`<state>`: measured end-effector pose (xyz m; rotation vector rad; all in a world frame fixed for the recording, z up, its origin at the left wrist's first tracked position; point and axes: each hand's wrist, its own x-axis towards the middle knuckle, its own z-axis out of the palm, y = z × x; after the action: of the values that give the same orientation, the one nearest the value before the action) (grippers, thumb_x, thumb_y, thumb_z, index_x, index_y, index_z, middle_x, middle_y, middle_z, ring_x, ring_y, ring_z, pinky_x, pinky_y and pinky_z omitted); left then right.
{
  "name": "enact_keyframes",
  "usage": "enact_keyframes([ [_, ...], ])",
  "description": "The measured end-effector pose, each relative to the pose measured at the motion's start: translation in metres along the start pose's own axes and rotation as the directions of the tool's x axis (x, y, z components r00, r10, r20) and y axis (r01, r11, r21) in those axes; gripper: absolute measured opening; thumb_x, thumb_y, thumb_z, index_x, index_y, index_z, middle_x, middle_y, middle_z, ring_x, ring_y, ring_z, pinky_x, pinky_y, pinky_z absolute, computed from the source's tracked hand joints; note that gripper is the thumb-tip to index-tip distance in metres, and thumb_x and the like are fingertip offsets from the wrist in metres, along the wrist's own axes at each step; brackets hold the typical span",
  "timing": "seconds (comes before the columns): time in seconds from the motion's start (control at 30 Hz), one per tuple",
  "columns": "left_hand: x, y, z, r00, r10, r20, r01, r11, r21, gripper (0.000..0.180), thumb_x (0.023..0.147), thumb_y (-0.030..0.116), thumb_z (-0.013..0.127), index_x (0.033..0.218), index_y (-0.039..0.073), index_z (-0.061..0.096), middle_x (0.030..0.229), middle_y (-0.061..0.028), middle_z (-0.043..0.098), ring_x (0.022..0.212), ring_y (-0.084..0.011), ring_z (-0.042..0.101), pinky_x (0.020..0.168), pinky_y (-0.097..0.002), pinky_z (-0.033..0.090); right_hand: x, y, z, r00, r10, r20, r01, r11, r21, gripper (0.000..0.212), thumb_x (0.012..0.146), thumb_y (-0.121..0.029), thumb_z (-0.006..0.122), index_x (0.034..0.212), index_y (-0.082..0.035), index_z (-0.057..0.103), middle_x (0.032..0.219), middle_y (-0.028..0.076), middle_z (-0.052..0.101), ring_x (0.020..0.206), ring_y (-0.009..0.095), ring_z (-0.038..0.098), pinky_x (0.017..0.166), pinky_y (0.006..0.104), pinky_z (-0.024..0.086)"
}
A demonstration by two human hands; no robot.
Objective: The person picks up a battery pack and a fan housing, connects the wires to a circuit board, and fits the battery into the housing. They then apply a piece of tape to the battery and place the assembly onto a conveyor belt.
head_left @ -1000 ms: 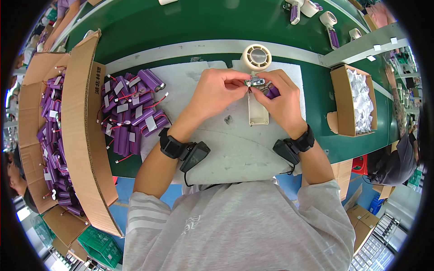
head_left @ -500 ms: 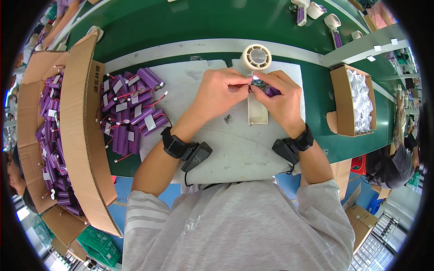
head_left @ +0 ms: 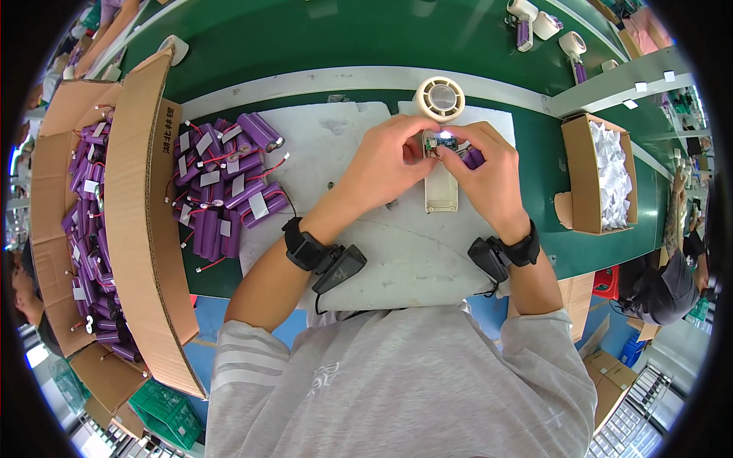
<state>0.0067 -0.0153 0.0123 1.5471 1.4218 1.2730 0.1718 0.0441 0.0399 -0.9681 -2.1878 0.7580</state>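
One circuit board [head_left: 440,143] — pinched in the right hand [head_left: 490,169]; left hand [head_left: 385,164] just beside; its grip I cannot tell.

A cream handheld fan [head_left: 441,192] lies on the pale mat [head_left: 366,267], round grilled head pointing away and open hollow handle nearest, with a small green circuit board [head_left: 440,143], bright white at its far edge, above the handle beside a partly hidden purple battery [head_left: 474,159].

Bright light glares faintly off the green bench [head_left: 305,42]; fisheye distortion strengthens toward the darkened margins.
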Motion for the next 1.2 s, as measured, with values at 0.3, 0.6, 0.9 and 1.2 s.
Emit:
enact_keyframes([
  [0.3,0.0,0.001,-0.004,0.989,-0.081,0.124,0.093,0.991,-0.093,0.042,0.076,0.002,0.068,0.117,0.003,0.059,0.098,-0.0048,0.064,0.079,-0.0116,0.059,0.07,-0.0251,0.049,0.0,0.005,-0.005,0.996,-0.068,0.051,0.069,0.997,-0.017,0.023,0.075,-0.004,0.073,0.097,-0.003,0.07,0.088,0.006,0.063,0.062,0.012,0.055,0.057,0.0232,0.046],
  [0.6,0.002,0.003,-0.001,0.992,-0.103,0.069,0.106,0.994,-0.039,0.039,0.076,0.003,0.065,0.115,0.003,0.06,0.092,-0.0066,0.064,0.075,-0.0133,0.06,0.069,-0.0263,0.05,0.001,0.005,0.002,0.997,-0.072,-0.04,0.071,0.997,-0.027,0.021,0.073,-0.003,0.073,0.094,-0.003,0.07,0.085,0.006,0.063,0.063,0.014,0.057,0.058,0.0245,0.047],
  [0.9,0.001,-0.001,0.0,0.993,-0.116,0.022,0.118,0.98,-0.158,0.033,0.077,0.003,0.065,0.11,0.003,0.064,0.086,-0.0117,0.066,0.07,-0.0175,0.063,0.066,-0.0287,0.051,-0.001,0.003,0.004,0.995,-0.09,-0.037,0.086,0.993,-0.084,0.02,0.073,-0.004,0.073,0.092,-0.001,0.068,0.083,0.006,0.062,0.061,0.014,0.055,0.057,0.0245,0.046],
  [1.2,0.006,0.001,-0.005,0.992,0.098,0.082,-0.107,0.989,0.105,0.023,0.084,-0.002,0.058,0.102,0.006,0.071,0.091,-0.012,0.068,0.075,-0.0262,0.066,0.068,-0.0316,0.052,0.0,0.005,0.001,0.999,0.045,-0.027,-0.046,0.998,-0.053,0.02,0.074,-0.006,0.073,0.091,-0.002,0.064,0.08,0.005,0.06,0.059,0.01,0.052,0.055,0.0233,0.044],
])
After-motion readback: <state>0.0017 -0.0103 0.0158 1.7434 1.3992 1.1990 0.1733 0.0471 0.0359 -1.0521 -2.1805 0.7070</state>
